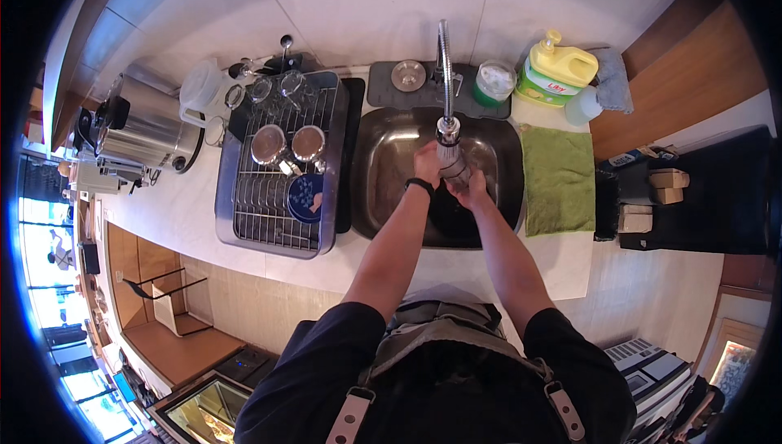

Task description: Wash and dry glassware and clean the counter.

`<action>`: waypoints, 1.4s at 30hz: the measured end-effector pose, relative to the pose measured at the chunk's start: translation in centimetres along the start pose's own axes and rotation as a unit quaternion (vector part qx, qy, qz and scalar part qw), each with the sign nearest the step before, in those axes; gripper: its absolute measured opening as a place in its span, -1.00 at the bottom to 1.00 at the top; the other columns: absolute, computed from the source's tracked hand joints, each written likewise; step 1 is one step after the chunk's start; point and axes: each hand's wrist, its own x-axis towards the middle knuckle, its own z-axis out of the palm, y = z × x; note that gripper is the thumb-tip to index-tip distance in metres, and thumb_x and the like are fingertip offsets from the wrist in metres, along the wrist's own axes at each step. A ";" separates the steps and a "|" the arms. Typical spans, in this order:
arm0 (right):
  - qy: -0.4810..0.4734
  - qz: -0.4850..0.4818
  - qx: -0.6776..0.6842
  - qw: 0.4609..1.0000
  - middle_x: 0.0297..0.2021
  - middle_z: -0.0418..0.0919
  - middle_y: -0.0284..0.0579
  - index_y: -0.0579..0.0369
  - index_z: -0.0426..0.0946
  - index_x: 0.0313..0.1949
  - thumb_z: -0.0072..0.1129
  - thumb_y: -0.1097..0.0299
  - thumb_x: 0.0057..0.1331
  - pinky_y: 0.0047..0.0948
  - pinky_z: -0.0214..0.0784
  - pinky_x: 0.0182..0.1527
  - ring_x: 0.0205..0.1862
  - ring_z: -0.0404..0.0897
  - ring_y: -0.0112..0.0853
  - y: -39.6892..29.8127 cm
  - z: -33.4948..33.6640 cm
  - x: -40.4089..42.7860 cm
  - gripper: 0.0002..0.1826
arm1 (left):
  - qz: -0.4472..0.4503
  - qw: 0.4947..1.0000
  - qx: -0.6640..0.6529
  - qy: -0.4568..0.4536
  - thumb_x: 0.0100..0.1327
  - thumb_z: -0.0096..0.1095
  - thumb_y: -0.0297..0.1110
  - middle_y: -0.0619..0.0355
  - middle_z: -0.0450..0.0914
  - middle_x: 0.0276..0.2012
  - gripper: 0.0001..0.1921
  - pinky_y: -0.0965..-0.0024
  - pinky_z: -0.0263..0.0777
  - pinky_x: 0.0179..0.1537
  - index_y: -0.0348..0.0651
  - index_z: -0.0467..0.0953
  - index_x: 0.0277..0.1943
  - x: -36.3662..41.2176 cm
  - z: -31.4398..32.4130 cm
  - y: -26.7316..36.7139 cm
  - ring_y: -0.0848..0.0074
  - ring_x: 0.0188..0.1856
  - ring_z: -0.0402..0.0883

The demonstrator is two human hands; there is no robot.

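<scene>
Both my hands are over the stainless steel sink (391,199), under the spring-neck faucet (446,77). Water falls from its spray head (448,128) in a wide stream. My right hand (473,190) is curled around what looks like a clear drinking glass (457,174), tilted under the stream. My left hand (429,163), a black band on its wrist, is bent close against the left side of the stream. Its fingertips are hidden, so whether it grips the glass is unclear. Water blurs the glass's outline.
Left of the sink, a dish rack (278,199) holds upturned glasses, two metal cups (269,144) and blue plates (305,196). A green cloth (559,181) lies at right. Behind stand a green-liquid tub (493,83) and a yellow detergent jug (556,71). Farther left is a steel urn (153,126).
</scene>
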 end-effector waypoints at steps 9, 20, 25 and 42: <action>0.100 0.019 -0.006 0.995 -0.07 0.55 -0.04 0.05 0.36 0.17 -0.29 -0.11 0.45 -0.39 0.47 -0.42 -0.27 0.58 -0.21 -0.4 2.3 -1.8 -0.44 | -0.184 0.973 -0.138 -0.020 0.31 -0.10 -0.58 0.02 0.68 -0.17 -0.71 0.34 0.57 -0.11 -0.39 0.60 -0.06 -0.7 0.4 1.8 0.38 -0.19 0.69; -0.007 0.029 -0.141 0.990 -0.16 0.59 -0.13 0.04 0.45 0.05 0.03 -0.22 0.37 -0.45 0.51 -0.41 -0.23 0.59 -0.33 -2.9 6.2 -6.8 -0.43 | -0.252 0.947 -0.190 -0.069 0.29 0.03 -0.38 0.06 0.66 -0.20 -0.77 0.14 0.55 -0.11 -0.14 0.63 -0.12 2.0 -2.6 -3.3 0.32 -0.14 0.66; 0.118 -0.405 -0.708 0.567 0.03 0.51 -0.06 0.08 0.52 -0.04 0.45 0.40 0.10 -0.29 0.49 -0.01 0.03 0.51 -0.15 -2.7 11.8 -13.1 -0.58 | -0.408 0.853 -0.324 -0.021 0.26 0.05 -0.31 -0.01 0.63 -0.14 -0.73 0.11 0.51 -0.08 -0.19 0.59 -0.07 0.8 -3.3 -4.5 0.25 -0.13 0.64; -0.104 -0.518 -0.761 0.377 0.13 0.44 -0.06 0.09 0.50 0.04 0.51 0.40 0.00 -0.26 0.35 0.18 0.14 0.49 -0.14 -1.2 49.8 -8.9 -0.42 | 0.065 0.947 0.308 -0.061 0.18 0.05 -0.27 -0.25 0.65 -0.28 -0.73 -0.01 0.49 0.01 -0.29 0.61 -0.34 -9.2 -3.3 0.0 -0.10 -0.12 0.63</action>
